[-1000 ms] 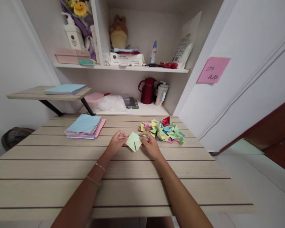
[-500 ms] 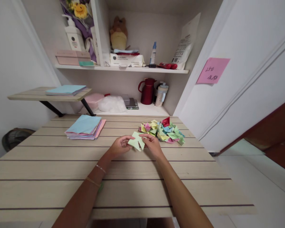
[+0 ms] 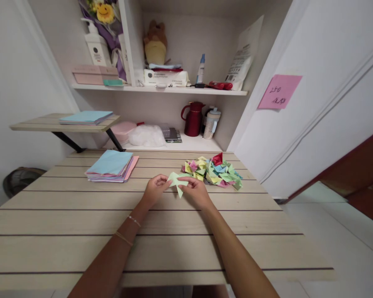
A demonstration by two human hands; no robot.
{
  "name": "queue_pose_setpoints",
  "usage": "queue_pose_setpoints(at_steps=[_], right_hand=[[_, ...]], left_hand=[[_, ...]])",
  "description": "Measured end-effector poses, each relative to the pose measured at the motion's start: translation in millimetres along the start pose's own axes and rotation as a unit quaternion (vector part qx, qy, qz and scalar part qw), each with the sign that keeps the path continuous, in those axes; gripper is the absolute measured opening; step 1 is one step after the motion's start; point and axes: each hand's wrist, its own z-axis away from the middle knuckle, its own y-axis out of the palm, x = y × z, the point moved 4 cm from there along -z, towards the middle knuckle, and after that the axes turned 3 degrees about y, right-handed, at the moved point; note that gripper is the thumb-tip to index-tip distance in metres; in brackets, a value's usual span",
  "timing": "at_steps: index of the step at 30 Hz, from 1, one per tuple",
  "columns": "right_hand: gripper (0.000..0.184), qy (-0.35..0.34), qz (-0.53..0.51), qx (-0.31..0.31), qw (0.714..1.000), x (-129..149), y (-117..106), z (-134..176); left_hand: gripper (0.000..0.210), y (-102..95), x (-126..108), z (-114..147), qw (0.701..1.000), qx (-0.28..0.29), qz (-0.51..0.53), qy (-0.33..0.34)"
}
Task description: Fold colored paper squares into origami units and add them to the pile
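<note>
Between my two hands is a pale green folded paper [image 3: 175, 181], partly shaped, with one pointed flap hanging down toward me. My left hand [image 3: 156, 188] pinches its left edge between thumb and fingers. On the opposite side my right hand [image 3: 196, 190] grips it, the index finger lying across the top and the thumb beneath. Just beyond my right hand is a heap of folded paper pieces [image 3: 222, 171] in green, yellow, pink, blue and red.
A stack of coloured paper sheets [image 3: 112, 163] lies on the slatted table [image 3: 161, 244] to the left. More sheets [image 3: 86, 117] rest on a small raised shelf [image 3: 40, 121]. Behind the table, a cabinet holds a dark red jug [image 3: 193, 120], a cup [image 3: 211, 124] and a plastic bag [image 3: 146, 135].
The green paper has turned and folded further, its spread points now drawn into a narrower shape. My right fingers have moved left across its top. The heap and stack have stayed put.
</note>
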Motion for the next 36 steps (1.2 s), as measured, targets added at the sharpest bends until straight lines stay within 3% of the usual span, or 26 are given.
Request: queue_pose_setpoints(at_steps=[9, 16, 22, 27, 32, 36], right_hand=[[0.036, -0.005, 0.034, 0.065, 0.997, -1, 7, 3], [0.048, -0.031, 0.132, 0.105, 0.985, 3, 11, 7], [0.027, -0.142, 0.219, 0.042, 0.964, 17, 9, 7], [0.017, -0.176, 0.254, 0.016, 0.951, 21, 8, 7], [0.018, -0.173, 0.289, 0.002, 0.942, 19, 6, 7], [0.022, -0.126, 0.253, 0.003, 0.959, 15, 4, 5]], left_hand=[[0.042, -1.4, 5, 0, 0.999, 0.011, 0.0, -0.048], [0.037, -0.8, 9, 1, 0.994, 0.005, 0.043, -0.103], [0.031, 4.2, 8, 4, 0.989, 0.055, 0.043, -0.127], [0.026, 11.9, 9, 8, 0.984, 0.111, 0.051, -0.132], [0.028, 12.7, 13, 6, 0.983, 0.108, 0.075, -0.132], [0.041, 11.7, 18, 3, 0.983, 0.117, 0.074, -0.125]])
